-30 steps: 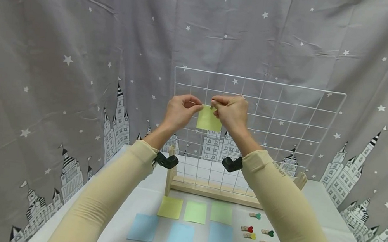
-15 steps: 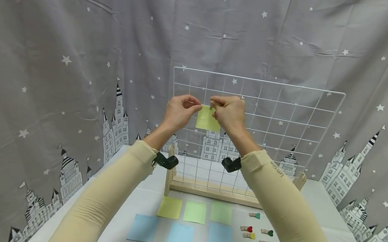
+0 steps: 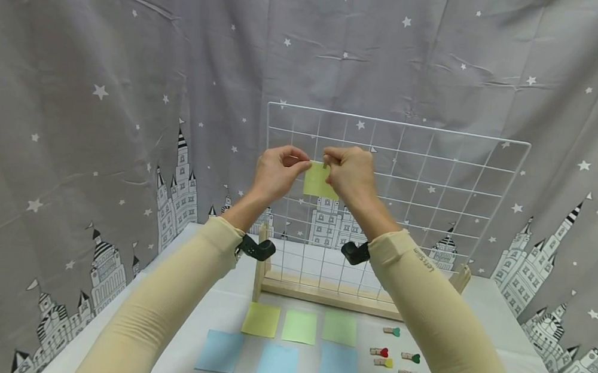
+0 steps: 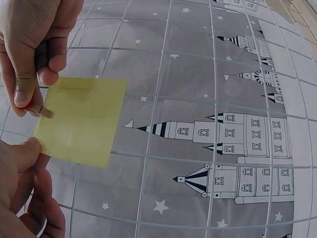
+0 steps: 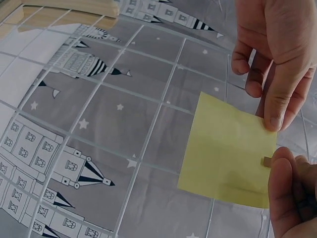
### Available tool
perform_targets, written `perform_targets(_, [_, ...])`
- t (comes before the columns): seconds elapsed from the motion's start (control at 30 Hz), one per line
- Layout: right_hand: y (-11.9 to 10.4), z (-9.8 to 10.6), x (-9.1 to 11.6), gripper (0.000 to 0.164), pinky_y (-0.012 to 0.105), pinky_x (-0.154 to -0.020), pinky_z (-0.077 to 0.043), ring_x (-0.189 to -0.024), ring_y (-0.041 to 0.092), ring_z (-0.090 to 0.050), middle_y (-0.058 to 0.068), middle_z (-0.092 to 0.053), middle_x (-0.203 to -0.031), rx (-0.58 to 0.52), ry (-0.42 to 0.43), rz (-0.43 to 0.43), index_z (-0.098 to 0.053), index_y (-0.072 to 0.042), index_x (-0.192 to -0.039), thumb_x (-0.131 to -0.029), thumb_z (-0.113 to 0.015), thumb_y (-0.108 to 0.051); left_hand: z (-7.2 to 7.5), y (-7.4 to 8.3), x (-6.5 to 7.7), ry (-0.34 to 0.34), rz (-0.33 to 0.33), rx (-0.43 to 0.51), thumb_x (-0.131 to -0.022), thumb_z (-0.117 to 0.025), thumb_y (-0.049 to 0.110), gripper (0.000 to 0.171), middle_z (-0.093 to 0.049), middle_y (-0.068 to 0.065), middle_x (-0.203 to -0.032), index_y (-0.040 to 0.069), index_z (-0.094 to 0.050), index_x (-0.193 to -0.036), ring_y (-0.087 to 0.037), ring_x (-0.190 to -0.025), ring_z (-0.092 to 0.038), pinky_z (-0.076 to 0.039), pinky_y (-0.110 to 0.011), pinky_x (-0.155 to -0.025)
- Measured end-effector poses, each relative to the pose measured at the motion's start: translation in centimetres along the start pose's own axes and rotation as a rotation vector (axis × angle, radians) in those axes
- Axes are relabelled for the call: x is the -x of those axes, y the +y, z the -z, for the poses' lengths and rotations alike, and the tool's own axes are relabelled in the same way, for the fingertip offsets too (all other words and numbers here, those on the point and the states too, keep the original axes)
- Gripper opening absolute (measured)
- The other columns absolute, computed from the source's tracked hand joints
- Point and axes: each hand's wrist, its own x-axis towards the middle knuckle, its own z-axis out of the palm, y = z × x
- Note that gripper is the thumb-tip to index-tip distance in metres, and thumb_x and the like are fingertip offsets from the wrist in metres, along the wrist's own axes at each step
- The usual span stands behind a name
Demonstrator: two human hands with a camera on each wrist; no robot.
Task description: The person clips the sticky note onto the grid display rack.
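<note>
A yellow sticky note (image 3: 319, 180) hangs upright at the upper left of the white wire grid (image 3: 421, 156). My left hand (image 3: 276, 173) pinches its top edge near the left corner between thumb and fingers. A small wooden clothespin (image 4: 45, 113) with a red end is pinched in my right hand (image 3: 353, 176). The clothespin's tip lies over the note's top edge, near the middle. In the right wrist view only that tip shows beside the right thumb (image 5: 281, 171); the rest is hidden by the fingers. Part of the note's right side is behind my right hand in the head view.
The grid stands on a wooden base (image 3: 331, 296) on a white table (image 3: 200, 315). In front lie a yellow note (image 3: 261, 319), two green notes (image 3: 300, 326) and three blue notes (image 3: 276, 365). Several heart clothespins (image 3: 383, 362) lie at right. A grey curtain (image 3: 225, 53) hangs behind.
The note's lower edge has risen slightly. Both hands stay almost in place, with the right hand turned very slightly; the things on the table lie as before.
</note>
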Motion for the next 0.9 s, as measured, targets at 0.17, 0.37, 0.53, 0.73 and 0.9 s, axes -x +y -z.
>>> perform_targets(0.17, [-0.17,-0.11,0.04,0.021,0.020,-0.047,-0.049,-0.048,0.010,-0.061,0.015,-0.079,-0.103,-0.005,0.004,-0.005,-0.078,-0.008,-0.117,-0.099,-0.068,-0.008,0.04,0.05,0.07,-0.003,0.002,0.004,-0.094,-0.078,0.024,0.013,-0.080,-0.005,-0.105,0.016,-0.077,-0.103,-0.020,-0.102,-0.076,-0.054,-0.032,-0.077])
perform_targets(0.37, [-0.08,-0.14,0.00,0.020,0.020,-0.046,-0.049,-0.051,0.012,-0.065,0.013,-0.080,-0.101,0.025,0.034,0.042,-0.079,-0.009,-0.115,-0.098,-0.069,-0.009,0.06,0.17,0.12,0.006,-0.016,0.005,-0.094,-0.077,0.024,0.013,-0.080,-0.006,-0.106,0.015,-0.077,-0.104,-0.021,-0.103,-0.076,-0.055,-0.033,-0.077])
perform_targets(0.53, [-0.08,0.05,0.06,0.027,0.018,-0.045,-0.046,-0.054,0.015,-0.069,0.014,-0.079,-0.109,0.050,0.028,0.052,-0.075,-0.009,-0.125,-0.098,-0.069,-0.010,-0.03,0.27,0.11,0.008,-0.031,0.008,-0.095,-0.077,0.025,0.015,-0.080,-0.006,-0.107,0.015,-0.077,-0.106,-0.021,-0.103,-0.076,-0.055,-0.034,-0.079])
perform_targets(0.73, [0.24,0.24,0.31,0.035,0.018,-0.044,-0.044,-0.054,0.014,-0.069,0.017,-0.073,-0.124,0.048,0.014,0.024,-0.070,-0.010,-0.133,-0.098,-0.071,-0.012,0.05,0.12,0.32,0.003,-0.032,0.007,-0.095,-0.076,0.024,0.017,-0.080,-0.006,-0.110,0.015,-0.076,-0.109,-0.022,-0.102,-0.075,-0.056,-0.040,-0.088])
perform_targets(0.9, [0.42,0.36,0.51,0.037,0.018,-0.042,-0.041,-0.054,0.015,-0.070,0.020,-0.072,-0.126,0.048,0.018,0.026,-0.069,-0.011,-0.133,-0.097,-0.072,-0.015,0.12,-0.04,0.51,0.000,-0.026,-0.006,-0.095,-0.076,0.024,0.018,-0.079,-0.006,-0.112,0.015,-0.076,-0.110,-0.023,-0.103,-0.074,-0.056,-0.041,-0.091])
